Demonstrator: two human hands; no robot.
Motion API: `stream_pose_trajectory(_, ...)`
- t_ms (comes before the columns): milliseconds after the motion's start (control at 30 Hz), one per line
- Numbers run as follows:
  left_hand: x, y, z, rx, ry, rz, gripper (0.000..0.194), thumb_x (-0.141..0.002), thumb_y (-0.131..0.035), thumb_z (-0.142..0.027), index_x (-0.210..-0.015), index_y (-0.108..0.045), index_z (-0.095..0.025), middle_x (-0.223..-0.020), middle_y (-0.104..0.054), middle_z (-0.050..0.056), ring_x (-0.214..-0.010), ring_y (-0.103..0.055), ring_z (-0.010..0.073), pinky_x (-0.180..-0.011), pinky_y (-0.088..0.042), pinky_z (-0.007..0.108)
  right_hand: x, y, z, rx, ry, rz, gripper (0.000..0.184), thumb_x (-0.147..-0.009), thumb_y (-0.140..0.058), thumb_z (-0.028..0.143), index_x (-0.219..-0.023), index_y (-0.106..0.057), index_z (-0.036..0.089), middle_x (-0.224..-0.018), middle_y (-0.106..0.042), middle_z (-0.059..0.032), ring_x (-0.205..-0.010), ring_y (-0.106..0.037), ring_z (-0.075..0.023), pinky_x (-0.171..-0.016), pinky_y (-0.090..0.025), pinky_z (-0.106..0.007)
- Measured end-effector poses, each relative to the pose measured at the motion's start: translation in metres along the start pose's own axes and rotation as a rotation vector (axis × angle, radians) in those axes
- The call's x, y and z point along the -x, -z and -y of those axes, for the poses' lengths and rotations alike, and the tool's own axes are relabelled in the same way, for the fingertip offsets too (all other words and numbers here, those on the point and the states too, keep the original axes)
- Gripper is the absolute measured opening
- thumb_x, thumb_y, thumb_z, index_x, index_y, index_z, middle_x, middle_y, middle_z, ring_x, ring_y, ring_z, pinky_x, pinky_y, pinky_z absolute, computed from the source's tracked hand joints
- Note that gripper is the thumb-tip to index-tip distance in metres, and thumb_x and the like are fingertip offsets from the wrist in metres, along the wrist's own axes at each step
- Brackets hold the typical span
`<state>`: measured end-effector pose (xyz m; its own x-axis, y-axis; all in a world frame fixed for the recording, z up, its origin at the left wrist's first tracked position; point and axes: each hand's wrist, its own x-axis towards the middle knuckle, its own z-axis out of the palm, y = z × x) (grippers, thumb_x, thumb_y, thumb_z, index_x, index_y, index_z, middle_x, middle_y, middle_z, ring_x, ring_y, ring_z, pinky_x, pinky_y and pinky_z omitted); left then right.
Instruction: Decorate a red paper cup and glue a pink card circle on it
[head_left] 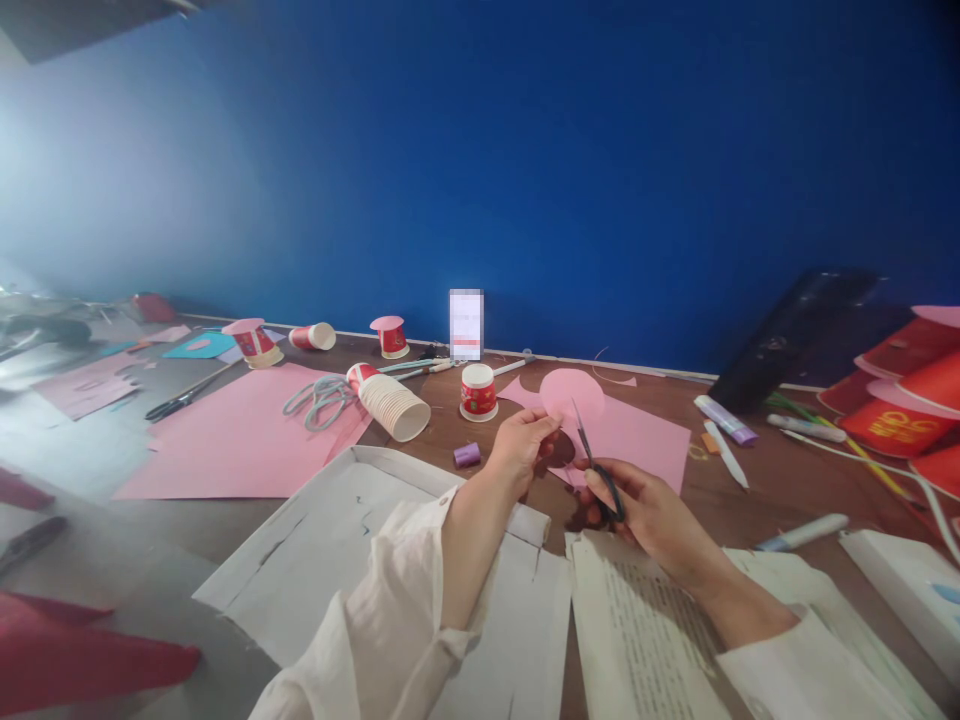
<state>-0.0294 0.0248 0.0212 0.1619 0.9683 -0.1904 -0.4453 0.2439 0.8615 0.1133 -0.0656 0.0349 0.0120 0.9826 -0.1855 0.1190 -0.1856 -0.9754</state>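
Observation:
My left hand (pixel 523 443) pinches the lower edge of a round pink paper disc (pixel 571 392), holding it up above the table. Black-handled scissors (pixel 609 490) are in my right hand (pixel 637 505), fingers through the loops and blades pointing up beside the disc's right side. Behind and beneath lies a pink paper sheet (pixel 652 437) with a curved cut-out edge. A red patterned paper cup (pixel 478 394) stands upside down just left of my hands. The purple glue-stick cap (pixel 466 455) lies near my left wrist.
Left of centre are a stack of paper cups (pixel 391 402), a coiled grey cord (pixel 322 400) and a large pink sheet (pixel 225 440). A phone (pixel 466 325) leans on the blue wall. A glue stick (pixel 726 420) and white pen (pixel 726 455) lie right; an open book (pixel 645 630) is in front.

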Motion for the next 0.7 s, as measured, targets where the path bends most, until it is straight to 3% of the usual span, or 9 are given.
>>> stream_pose_trajectory(167,0.0008,-0.0006,0.0000,-0.024,-0.012,0.003,0.025,-0.064,-0.082,-0.029,-0.070,-0.064,-0.014,-0.060,-0.054,-0.002,-0.054,-0.048,0.0052,-0.053,-0.035,0.018,-0.0056,0.0035,-0.0032,0.028,-0.027,0.023,0.062,-0.071,-0.073,0.065,-0.111,-0.069,0.017,-0.072,-0.065,-0.0024,-0.059,-0.057,-0.0134,-0.041,-0.025,-0.022)
stream_pose_trajectory(467,0.0046,-0.0034,-0.0039,-0.045,-0.051,0.018,0.022,-0.067,-0.080,-0.025,-0.082,-0.069,-0.015,-0.062,-0.054,-0.003,-0.054,-0.046,0.0047,-0.051,-0.034,0.017,-0.0058,0.0040,-0.0041,0.040,-0.023,0.015,0.062,-0.070,-0.074,0.066,-0.110,-0.070,0.018,-0.068,-0.065,-0.0016,-0.058,-0.058,-0.0146,-0.042,-0.033,-0.024)
stream_pose_trajectory(700,0.0088,-0.0051,-0.0078,-0.074,-0.065,0.050,0.018,-0.068,-0.078,-0.024,-0.079,-0.065,-0.017,-0.062,-0.050,-0.005,-0.053,-0.044,0.0048,-0.051,-0.034,0.018,-0.0061,0.0047,-0.0042,0.032,-0.027,0.021,0.059,-0.072,-0.072,0.065,-0.109,-0.070,0.019,-0.072,-0.066,-0.0022,-0.062,-0.058,-0.0147,-0.040,-0.029,-0.023)
